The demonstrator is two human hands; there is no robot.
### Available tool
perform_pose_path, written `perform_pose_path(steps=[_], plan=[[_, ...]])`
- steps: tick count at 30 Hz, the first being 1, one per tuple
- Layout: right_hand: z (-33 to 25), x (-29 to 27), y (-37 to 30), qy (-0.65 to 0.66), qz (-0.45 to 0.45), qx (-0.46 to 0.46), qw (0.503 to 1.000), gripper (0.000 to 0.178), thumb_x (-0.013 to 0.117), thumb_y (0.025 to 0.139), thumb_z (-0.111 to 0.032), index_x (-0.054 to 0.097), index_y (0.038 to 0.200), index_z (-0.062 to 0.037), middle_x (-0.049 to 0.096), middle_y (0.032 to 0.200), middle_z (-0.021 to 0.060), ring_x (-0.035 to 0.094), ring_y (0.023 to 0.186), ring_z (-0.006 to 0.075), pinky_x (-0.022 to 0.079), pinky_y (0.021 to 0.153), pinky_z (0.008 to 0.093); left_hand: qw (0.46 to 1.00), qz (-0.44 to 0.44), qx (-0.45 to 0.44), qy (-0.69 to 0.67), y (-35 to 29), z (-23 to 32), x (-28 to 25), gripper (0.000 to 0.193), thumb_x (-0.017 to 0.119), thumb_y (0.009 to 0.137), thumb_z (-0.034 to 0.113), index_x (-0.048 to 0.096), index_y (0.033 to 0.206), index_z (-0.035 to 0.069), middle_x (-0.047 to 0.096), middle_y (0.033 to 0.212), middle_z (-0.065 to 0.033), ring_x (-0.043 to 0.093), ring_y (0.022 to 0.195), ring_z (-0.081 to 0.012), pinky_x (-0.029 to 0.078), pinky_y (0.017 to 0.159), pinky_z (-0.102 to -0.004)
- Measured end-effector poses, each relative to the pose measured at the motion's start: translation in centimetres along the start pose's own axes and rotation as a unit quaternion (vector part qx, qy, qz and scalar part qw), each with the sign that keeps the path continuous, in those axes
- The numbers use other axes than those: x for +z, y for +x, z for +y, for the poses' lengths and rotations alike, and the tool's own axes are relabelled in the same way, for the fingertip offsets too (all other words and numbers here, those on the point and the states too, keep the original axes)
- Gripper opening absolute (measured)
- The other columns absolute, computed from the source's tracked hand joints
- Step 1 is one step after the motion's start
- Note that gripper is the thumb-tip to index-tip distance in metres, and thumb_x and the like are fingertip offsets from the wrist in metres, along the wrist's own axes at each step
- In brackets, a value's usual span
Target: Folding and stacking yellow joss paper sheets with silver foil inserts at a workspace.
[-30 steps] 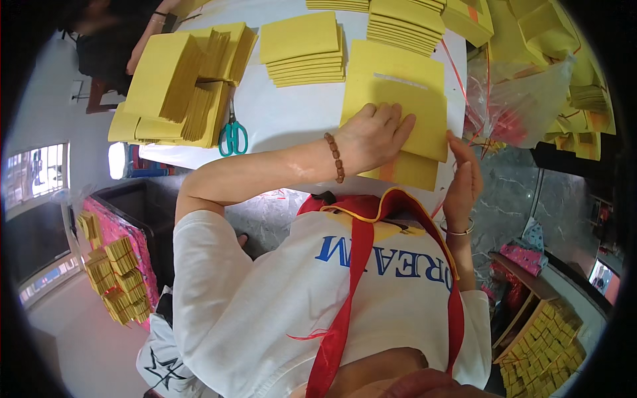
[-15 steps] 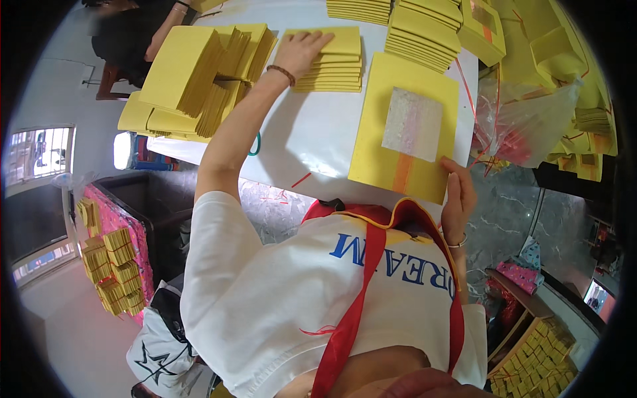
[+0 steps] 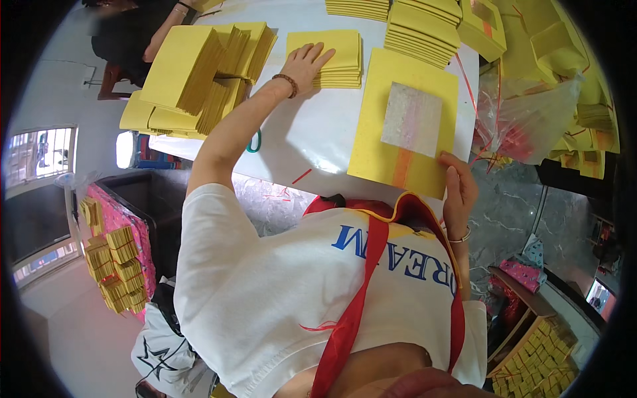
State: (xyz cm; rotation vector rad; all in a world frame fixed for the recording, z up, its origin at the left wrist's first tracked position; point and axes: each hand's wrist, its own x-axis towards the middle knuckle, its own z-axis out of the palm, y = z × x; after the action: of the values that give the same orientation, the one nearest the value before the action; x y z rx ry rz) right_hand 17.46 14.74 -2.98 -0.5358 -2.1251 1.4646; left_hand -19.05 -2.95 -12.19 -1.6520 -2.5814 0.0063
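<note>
Splayed, the left hand (image 3: 303, 69) is now drawing folded sheets (image 3: 345, 48) toward the near worktop (image 3: 312, 126) edge; the right hand (image 3: 459, 192) (grip unclear) is touching card (image 3: 373, 142).

No longer pressing with the left hand (image 3: 305, 70) near the right corner of the white table's (image 3: 325, 136) near edge, but resting it farther in, on a stack of folded yellow sheets (image 3: 344, 48) now sitting more tightly layered. Leaving a pale patch (image 3: 411, 121) showing on the large yellow sheet (image 3: 369, 136) by that corner, earlier almost wholly covered. Hiding most of the teal-handled scissors (image 3: 255, 141) with the left forearm (image 3: 244, 123).
</note>
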Motion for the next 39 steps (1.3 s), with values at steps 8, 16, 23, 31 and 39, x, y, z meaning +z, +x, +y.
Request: perform_pose_path(steps=[8, 16, 23, 31, 39], plan=[[0.3, -0.9, 0.2, -0.053, -0.010, -0.114, 0.992, 0.020, 0.055, 0.084, -0.006, 0.062, 0.102, -0.0026, 0.061, 0.109, 0.0121, 0.057, 0.104, 0.0234, 0.042, 0.089, 0.0315, 0.999, -0.002, 0.023, -0.033, 0.9, -1.7, -3.6, 0.082, 0.065, 0.069, 0.022, 0.025, 0.140, 0.024, 0.030, 0.141, -0.0143, 0.031, 0.127, -0.0355, 0.027, 0.103, -0.0465], [1.0, -0.4, 0.7, -0.064, -0.040, -0.074, 0.994, 0.018, 0.055, 0.086, -0.011, 0.064, 0.100, -0.0038, 0.063, 0.105, 0.0121, 0.057, 0.103, 0.0236, 0.042, 0.089, 0.0317, 0.954, 0.120, 0.125, -0.246, -2.4, 6.8, -11.8, 0.043, 0.057, 0.076, 0.011, 0.053, 0.119, 0.009, 0.051, 0.120, -0.0171, 0.047, 0.110, -0.0346, 0.040, 0.093, -0.0398], [1.6, -0.1, 0.7, -0.053, -0.026, -0.058, 0.997, 0.017, 0.054, 0.087, -0.012, 0.064, 0.098, -0.0031, 0.064, 0.103, 0.0111, 0.057, 0.104, 0.0234, 0.042, 0.089, 0.0317, 0.939, 0.064, 0.275, -0.196, -7.2, 15.9, -14.0, 0.041, 0.066, 0.076, 0.029, 0.058, 0.110, 0.006, 0.057, 0.106, -0.0108, 0.052, 0.092, -0.0275, 0.041, 0.079, -0.0377], [1.5, -0.5, 0.2, 0.055, -0.052, -0.012, 0.997, 0.039, 0.030, 0.097, -0.021, 0.061, 0.100, 0.0032, 0.061, 0.107, 0.0119, 0.049, 0.115, 0.0255, 0.033, 0.100, 0.0334, 0.889, -0.001, 0.211, -0.408, -6.4, 15.6, -14.2, 0.016, 0.063, 0.080, 0.013, 0.063, 0.092, 0.002, 0.059, 0.083, -0.0107, 0.055, 0.076, -0.0254, 0.043, 0.065, -0.0323], [1.2, -0.2, 0.3, 0.057, -0.039, 0.007, 0.998, 0.044, 0.028, 0.098, -0.025, 0.062, 0.100, 0.0040, 0.061, 0.108, 0.0146, 0.048, 0.116, 0.0263, 0.032, 0.101, 0.0344, 0.895, -0.062, 0.170, -0.408, -5.9, 15.3, -14.7, 0.017, 0.057, 0.084, 0.017, 0.064, 0.089, 0.003, 0.060, 0.076, -0.0120, 0.058, 0.071, -0.0296, 0.046, 0.063, -0.0364]])
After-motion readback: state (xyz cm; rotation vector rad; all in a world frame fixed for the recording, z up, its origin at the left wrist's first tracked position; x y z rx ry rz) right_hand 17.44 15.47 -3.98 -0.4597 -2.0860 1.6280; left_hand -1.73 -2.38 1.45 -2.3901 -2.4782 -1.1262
